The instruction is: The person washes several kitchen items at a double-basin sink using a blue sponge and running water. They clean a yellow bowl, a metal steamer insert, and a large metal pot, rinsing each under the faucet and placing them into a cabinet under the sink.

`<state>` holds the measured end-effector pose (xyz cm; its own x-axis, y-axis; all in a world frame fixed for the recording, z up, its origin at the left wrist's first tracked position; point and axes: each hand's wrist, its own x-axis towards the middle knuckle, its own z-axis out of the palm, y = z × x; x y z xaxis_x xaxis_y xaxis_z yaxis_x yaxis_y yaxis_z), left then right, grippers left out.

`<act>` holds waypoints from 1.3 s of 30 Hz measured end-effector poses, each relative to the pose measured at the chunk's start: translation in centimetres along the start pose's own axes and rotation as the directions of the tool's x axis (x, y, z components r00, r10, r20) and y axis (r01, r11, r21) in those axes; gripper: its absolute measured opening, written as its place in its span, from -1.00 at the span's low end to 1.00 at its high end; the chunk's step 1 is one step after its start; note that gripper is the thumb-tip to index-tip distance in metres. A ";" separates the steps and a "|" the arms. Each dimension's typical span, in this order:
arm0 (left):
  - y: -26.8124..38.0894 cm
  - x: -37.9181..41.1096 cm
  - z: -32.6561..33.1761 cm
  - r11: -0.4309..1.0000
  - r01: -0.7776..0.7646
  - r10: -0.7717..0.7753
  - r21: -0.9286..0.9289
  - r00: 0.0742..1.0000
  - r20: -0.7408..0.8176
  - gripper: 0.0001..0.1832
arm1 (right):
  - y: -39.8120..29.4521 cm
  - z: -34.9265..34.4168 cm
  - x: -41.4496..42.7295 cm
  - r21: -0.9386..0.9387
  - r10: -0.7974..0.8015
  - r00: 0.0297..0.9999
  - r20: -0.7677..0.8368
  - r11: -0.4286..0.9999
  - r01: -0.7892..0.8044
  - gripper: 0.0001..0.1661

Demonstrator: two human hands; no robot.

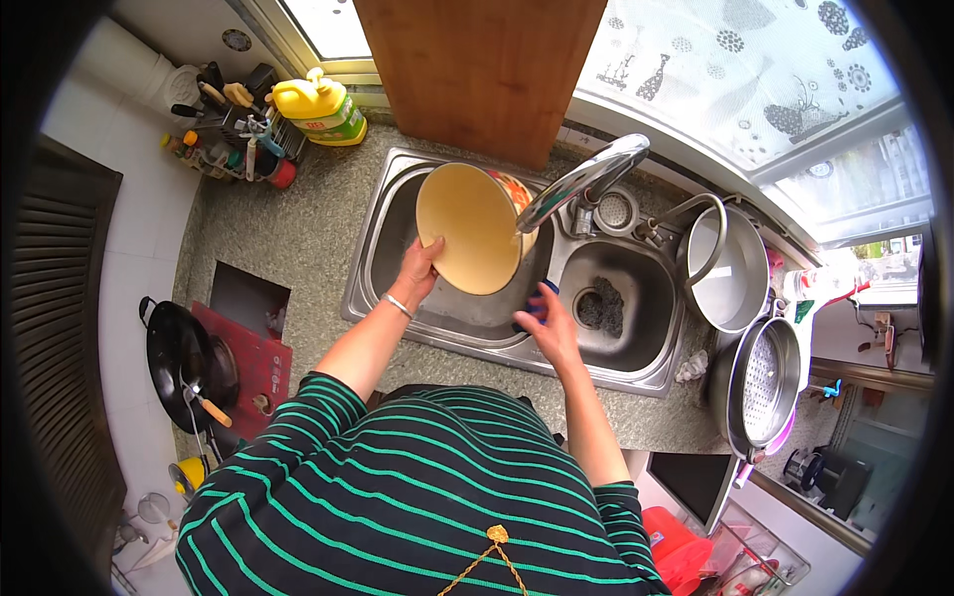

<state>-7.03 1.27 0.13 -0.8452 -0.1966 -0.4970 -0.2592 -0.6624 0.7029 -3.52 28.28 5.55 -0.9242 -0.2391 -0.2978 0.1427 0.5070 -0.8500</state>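
Observation:
My left hand (419,272) grips the near-left rim of a large bowl (471,227), thumb on its inner side. The bowl is cream inside, with a red and orange pattern outside. It is tilted on its side over the left sink basin (387,223), its hollow facing me. The chrome faucet (589,182) has its spout end at the bowl's right edge. My right hand (553,328) is over the divider between the basins, fingers spread, at a dark blue scrubbing cloth or sponge (534,304). Whether the fingers hold it is unclear.
Steel wool (607,305) lies at the drain of the right basin. A metal pot (730,268) and a steamer pan (768,380) stand on the right. A yellow detergent jug (320,108), a wooden board (481,74) and a black wok (179,365) are around the counter.

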 end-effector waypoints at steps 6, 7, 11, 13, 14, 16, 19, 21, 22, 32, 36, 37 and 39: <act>0.2 -0.7 1.3 0.988 -0.074 0.086 0.136 0.993 -0.083 -0.69 | -4.1 5.0 3.4 0.734 0.254 0.957 0.138 0.622 -0.271 -0.44; 0.5 -1.3 1.6 0.965 -0.156 0.175 0.212 0.982 -0.070 -0.68 | -3.6 5.6 4.1 0.792 0.333 0.934 0.127 0.533 -0.298 -0.49; 2.4 -4.8 2.3 0.700 -0.465 0.526 0.542 0.849 0.049 -0.56 | -1.2 8.1 6.4 0.898 0.424 0.870 0.254 0.231 -0.375 -0.55; 3.2 -6.8 2.8 0.465 -0.564 0.657 0.682 0.736 0.161 -0.51 | -1.5 9.0 7.3 0.915 0.404 0.872 0.278 0.165 -0.368 -0.54; 3.4 -7.1 2.6 0.359 -0.574 0.688 0.736 0.696 0.207 -0.46 | -1.9 9.4 7.7 0.924 0.393 0.883 0.259 0.166 -0.345 -0.53; 4.2 -7.7 3.6 0.389 -0.555 0.726 0.735 0.676 0.127 -0.39 | -2.8 9.9 8.4 0.920 0.356 0.892 0.278 0.169 -0.354 -0.54; 3.4 -6.9 1.8 0.506 -0.449 0.637 0.736 0.770 0.032 -0.31 | -4.8 11.4 8.6 0.889 0.272 0.877 0.395 0.129 -0.440 -0.55; 2.9 -6.2 1.4 0.545 -0.431 0.618 0.719 0.786 0.002 -0.34 | -5.9 12.6 8.6 0.885 0.206 0.869 0.450 0.028 -0.465 -0.57; 4.6 -7.3 3.6 0.469 -0.411 0.627 0.782 0.779 0.033 -0.33 | -5.7 12.4 8.9 0.878 0.222 0.863 0.454 0.052 -0.475 -0.60; 6.8 -6.8 5.7 0.302 -0.414 0.699 0.859 0.709 0.096 -0.24 | -5.0 11.4 11.0 0.855 0.238 0.893 0.381 0.277 -0.439 -0.61; 8.4 -6.7 5.6 0.045 -0.387 0.612 0.921 0.740 0.281 -0.23 | -3.8 11.9 10.2 0.859 0.284 0.866 0.411 0.198 -0.472 -0.59; 9.5 -7.2 6.4 -0.018 -0.304 0.511 0.952 0.816 0.271 -0.24 | -3.1 11.4 10.6 0.913 0.349 0.911 0.218 0.257 -0.317 -0.59; 11.8 -8.2 8.1 -0.176 -0.154 0.309 0.972 0.929 0.203 -0.26 | -2.1 9.2 12.1 0.826 0.367 0.899 0.239 0.409 -0.387 -0.59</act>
<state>-6.93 0.91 16.61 -0.9602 -0.2407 -0.1414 -0.2789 0.8496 0.4476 -11.72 16.69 -0.27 -0.6939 -0.2273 -0.6833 0.7086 -0.3846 -0.5916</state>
